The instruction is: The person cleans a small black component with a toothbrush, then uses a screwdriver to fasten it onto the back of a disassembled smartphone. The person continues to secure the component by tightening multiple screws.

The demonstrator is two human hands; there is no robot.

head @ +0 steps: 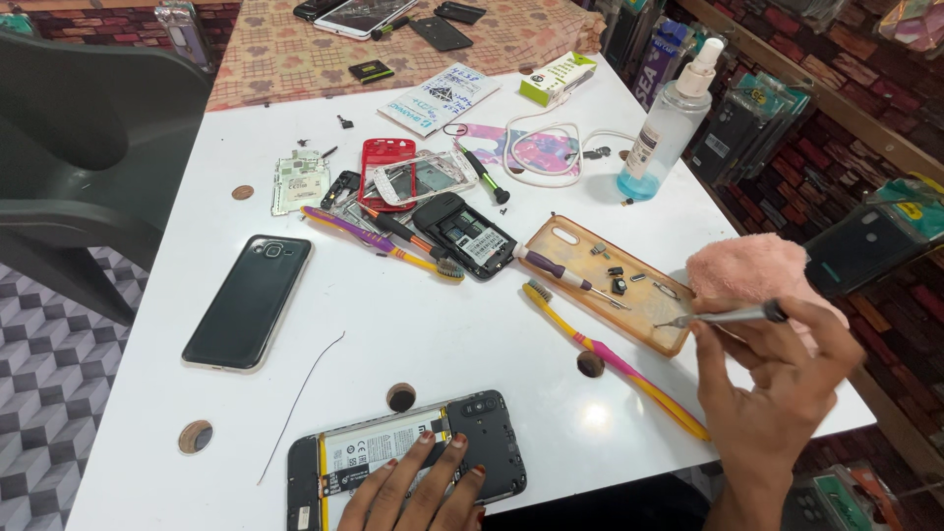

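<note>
On the white tabletop [413, 324], catalogued largest to smallest, with risks noted.

1. Opened phone [408, 457], 6 o'clock, back cover off, battery and board bare. Left hand [418, 492] lies flat on it, fingers [425, 442] spread and released, pinning rather than gripping. Its lower end sits right at the tabletop edge; if the hand lifts, it could probably slide off.

2. Black phone [248, 300], 9 o'clock, back upward, untouched.

3. Spray bottle [667, 128], 2 o'clock, upright with blue liquid. A knock would likely spill it toward the parts at 12 o'clock.

4. Pink cloth [752, 270], 3 o'clock, just beyond the right hand.

5. Tan case [570, 254], 3 o'clock, lying hollow side up as a tray for small dark parts and screws [618, 283]. A bump from the wrist would probably scatter them; loose screws on white are easily lost.

6. Two toothbrushes: yellow-pink [615, 359] at 4 o'clock, purple-yellow [379, 241] at 11 o'clock.

7. Screwdriver [728, 316], 3 o'clock, clasped in the right hand [777, 379], fingers closed round the shaft, tip over the case's near rim. Its tip appears bare or holds something too small to tell; a screw on it could drop.

8. Thin wire [305, 398], 8 o'clock, loose; a sleeve could sweep it away.
</note>
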